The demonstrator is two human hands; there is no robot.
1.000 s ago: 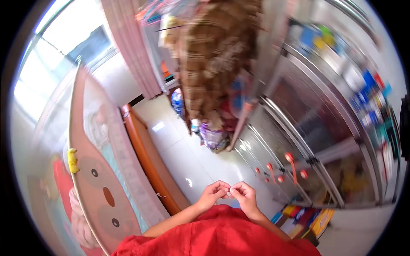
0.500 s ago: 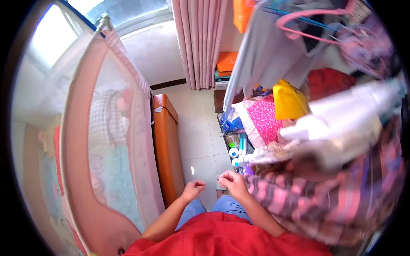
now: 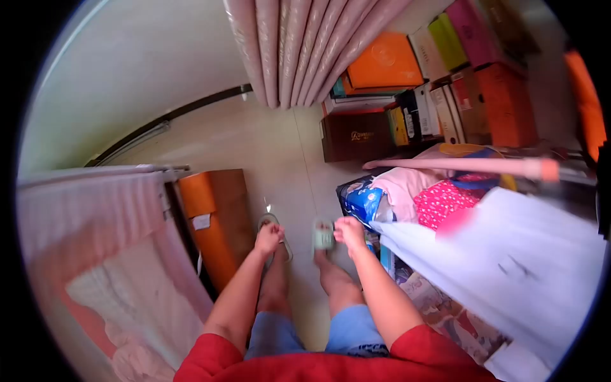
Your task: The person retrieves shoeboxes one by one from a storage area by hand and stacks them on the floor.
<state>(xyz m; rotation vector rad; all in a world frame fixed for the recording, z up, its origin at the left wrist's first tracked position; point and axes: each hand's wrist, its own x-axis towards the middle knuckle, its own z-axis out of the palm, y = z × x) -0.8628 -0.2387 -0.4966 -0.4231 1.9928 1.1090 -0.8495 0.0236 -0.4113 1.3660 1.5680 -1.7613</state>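
My left hand (image 3: pixel 270 237) hangs over the floor with its fingers curled closed, and nothing shows in it. Below it is a pale slipper (image 3: pixel 288 250) on my left foot. My right hand (image 3: pixel 349 233) is also closed, its fingers folded in, with nothing visible in the grip. A light green slipper (image 3: pixel 323 238) on my right foot shows just left of that hand. Nearest to the right hand's other side are a blue plastic packet (image 3: pixel 361 200) and a hanging white-grey cloth (image 3: pixel 509 254). Neither hand visibly touches anything.
An orange-brown cabinet (image 3: pixel 219 223) stands left, beside a pink-trimmed bed net (image 3: pixel 95 210). Ahead hangs a pink curtain (image 3: pixel 293 51). Several boxes, among them an orange box (image 3: pixel 385 60) and a dark brown box (image 3: pixel 356 137), are stacked right of it. Pink spotted fabric (image 3: pixel 439 204) lies right.
My view has tilted down and moved forward, bringing the boxes and both slippers into sight. Both hands are held farther out from my body; the right fingers are more folded.
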